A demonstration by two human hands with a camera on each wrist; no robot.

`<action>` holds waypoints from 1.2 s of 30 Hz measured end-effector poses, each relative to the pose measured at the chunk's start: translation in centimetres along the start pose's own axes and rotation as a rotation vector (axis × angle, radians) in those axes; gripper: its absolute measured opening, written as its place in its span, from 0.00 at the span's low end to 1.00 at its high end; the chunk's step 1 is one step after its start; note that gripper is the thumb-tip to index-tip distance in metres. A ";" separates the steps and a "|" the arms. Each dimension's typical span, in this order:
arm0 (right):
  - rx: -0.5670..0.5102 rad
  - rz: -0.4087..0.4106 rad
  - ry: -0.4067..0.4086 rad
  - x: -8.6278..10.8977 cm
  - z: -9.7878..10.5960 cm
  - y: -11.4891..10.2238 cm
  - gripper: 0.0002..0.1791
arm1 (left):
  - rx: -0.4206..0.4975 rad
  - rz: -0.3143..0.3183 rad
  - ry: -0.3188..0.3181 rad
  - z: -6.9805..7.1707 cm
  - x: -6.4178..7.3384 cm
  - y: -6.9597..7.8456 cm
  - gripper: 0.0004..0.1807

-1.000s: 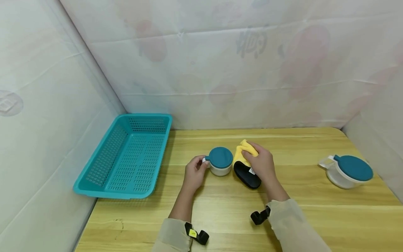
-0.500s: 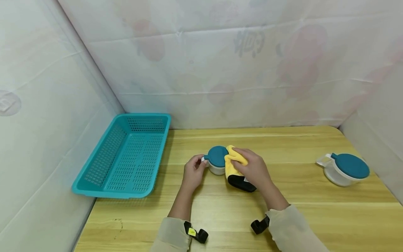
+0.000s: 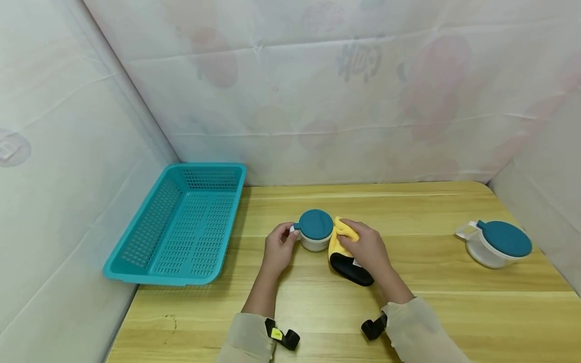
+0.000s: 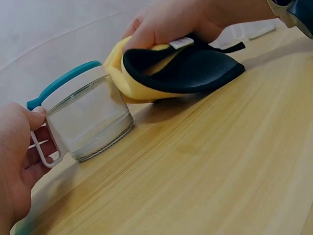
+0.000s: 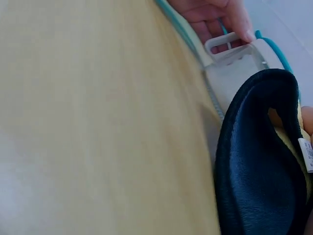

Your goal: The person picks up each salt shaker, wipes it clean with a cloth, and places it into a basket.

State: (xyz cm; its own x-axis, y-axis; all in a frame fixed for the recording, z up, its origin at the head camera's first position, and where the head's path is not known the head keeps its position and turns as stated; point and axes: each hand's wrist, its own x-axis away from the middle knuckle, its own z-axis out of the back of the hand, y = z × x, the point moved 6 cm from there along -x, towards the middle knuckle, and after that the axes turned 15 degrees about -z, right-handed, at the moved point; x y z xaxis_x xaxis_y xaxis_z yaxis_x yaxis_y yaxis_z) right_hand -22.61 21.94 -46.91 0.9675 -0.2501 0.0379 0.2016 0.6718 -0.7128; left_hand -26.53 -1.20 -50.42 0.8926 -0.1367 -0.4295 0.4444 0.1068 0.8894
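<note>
A glass jar (image 4: 88,117) with a blue flip lid (image 3: 316,224) and a white handle (image 4: 46,152) stands on the table. My left hand (image 3: 278,248) grips that handle, its thumb up near the lid's tab. In my right hand (image 3: 366,248) is a bunched cloth (image 3: 338,247), yellow on one side and black on the other, with a small white tag (image 4: 181,43). The cloth's yellow part meets the right side of the jar in the left wrist view. In the right wrist view the cloth's dark side (image 5: 259,161) hides part of the jar.
At the left stands a teal plastic basket (image 3: 222,262) with slotted walls. Another lidded glass jar (image 3: 492,254) with a white handle is at the table's right side. Pale fabric walls (image 3: 290,126) enclose the wooden table (image 3: 454,322) at the back and sides.
My right hand first moved left, bringing the cloth over the lid's right edge, then drew back slightly to the jar's side. My left hand keeps its grip on the handle.
</note>
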 end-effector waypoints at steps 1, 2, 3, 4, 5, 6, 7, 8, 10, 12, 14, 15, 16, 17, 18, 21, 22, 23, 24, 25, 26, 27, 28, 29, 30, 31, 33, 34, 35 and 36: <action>0.005 -0.005 -0.006 0.0 -0.2 0.1 0.25 | -0.002 0.000 0.000 0.0 0.0 0.0 0.12; 0.015 -0.004 -0.007 -0.1 -0.4 0.1 0.25 | -0.001 0.000 0.000 0.0 0.0 0.0 0.12; 0.023 -0.002 -0.009 -0.1 -0.6 0.2 0.25 | 0.000 0.003 0.000 0.0 0.0 -0.1 0.12; 0.036 0.003 -0.009 -0.1 -0.7 0.2 0.24 | 0.003 0.003 0.002 0.0 0.0 0.0 0.12; 0.048 0.008 -0.009 -0.1 -0.8 0.1 0.24 | 0.001 0.002 0.002 0.0 0.0 -0.1 0.12; 0.061 0.012 -0.012 -0.1 -0.9 0.1 0.24 | 0.001 0.003 0.003 0.1 0.0 -0.1 0.11; 0.071 0.013 -0.016 -0.1 -1.0 0.0 0.24 | 0.002 0.003 0.004 0.1 0.0 -0.1 0.12; 0.088 0.018 -0.023 -0.1 -1.1 0.0 0.23 | 0.001 0.002 0.005 0.1 0.0 0.0 0.12; 0.110 0.016 -0.046 -0.1 -1.3 -0.1 0.23 | 0.000 0.003 0.007 0.1 0.0 0.0 0.12; 0.134 0.017 -0.074 -0.1 -1.6 -0.3 0.23 | 0.007 0.006 0.011 0.2 0.0 0.0 0.12; 0.170 0.027 -0.098 -0.1 -1.8 -0.4 0.21 | 0.006 0.015 0.013 0.2 0.0 0.0 0.12; 0.188 0.030 -0.107 -0.1 -1.9 -0.5 0.21 | 0.008 0.021 0.016 0.3 0.1 -0.1 0.12; 0.210 0.036 -0.113 -0.1 -2.0 -0.6 0.21 | 0.006 0.022 0.018 0.3 0.1 -0.1 0.12; 0.234 0.042 -0.114 -0.1 -2.1 -0.7 0.21 | 0.005 0.024 0.019 0.3 0.1 -0.1 0.12; 0.257 0.050 -0.114 -0.1 -2.2 -0.8 0.21 | 0.003 0.028 0.021 0.4 0.1 -0.2 0.12; 0.325 0.073 -0.100 -0.1 -2.4 -1.1 0.21 | -0.006 0.020 0.028 0.5 0.0 -0.1 0.12; 0.342 0.081 -0.096 -0.1 -2.5 -1.2 0.21 | -0.008 0.018 0.030 0.5 0.0 -0.1 0.12; 0.357 0.089 -0.088 -0.1 -2.5 -1.3 0.21 | -0.011 0.017 0.032 0.5 0.0 -0.1 0.11; 0.370 0.097 -0.080 0.0 -2.5 -1.4 0.20 | -0.012 0.015 0.034 0.6 0.0 -0.1 0.11; 0.381 0.102 -0.073 0.0 -2.6 -1.5 0.20 | -0.014 0.011 0.036 0.6 0.0 -0.1 0.11; 0.392 0.106 -0.066 0.1 -2.6 -1.6 0.20 | -0.016 0.010 0.038 0.6 0.0 -0.1 0.11; 0.401 0.107 -0.063 0.1 -2.6 -1.6 0.20 | -0.017 0.010 0.041 0.6 0.0 0.0 0.11; 0.409 0.106 -0.060 0.1 -2.7 -1.6 0.20 | -0.020 0.013 0.045 0.7 0.0 0.0 0.11; 0.419 0.105 -0.057 0.2 -2.8 -1.7 0.20 | -0.021 0.016 0.047 0.7 0.0 0.0 0.11; 0.427 0.102 -0.055 0.2 -2.8 -1.7 0.19 | -0.021 0.020 0.051 0.7 0.0 0.0 0.11; 0.434 0.099 -0.055 0.3 -2.9 -1.7 0.19 | -0.022 0.023 0.054 0.7 0.0 0.0 0.11; 0.448 0.097 -0.051 0.4 -3.0 -1.7 0.19 | -0.026 0.032 0.058 0.7 0.1 -0.1 0.11; 0.452 0.097 -0.049 0.5 -3.0 -1.8 0.19 | -0.028 0.036 0.061 0.7 0.1 -0.1 0.11; 0.455 0.098 -0.046 0.6 -3.0 -1.8 0.19 | -0.030 0.039 0.062 0.7 0.1 -0.1 0.11; 0.455 0.100 -0.044 0.7 -3.0 -1.8 0.19 | -0.033 0.043 0.064 0.7 0.1 -0.1 0.12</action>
State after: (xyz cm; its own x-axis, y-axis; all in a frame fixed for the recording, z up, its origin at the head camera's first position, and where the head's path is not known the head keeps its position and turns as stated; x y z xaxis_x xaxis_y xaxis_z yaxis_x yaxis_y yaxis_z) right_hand -22.77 18.43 -47.72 0.9892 -0.1450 0.0214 0.1437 0.9310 -0.3355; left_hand -26.58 -1.90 -50.43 0.9136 -0.0685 -0.4008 0.4066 0.1443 0.9021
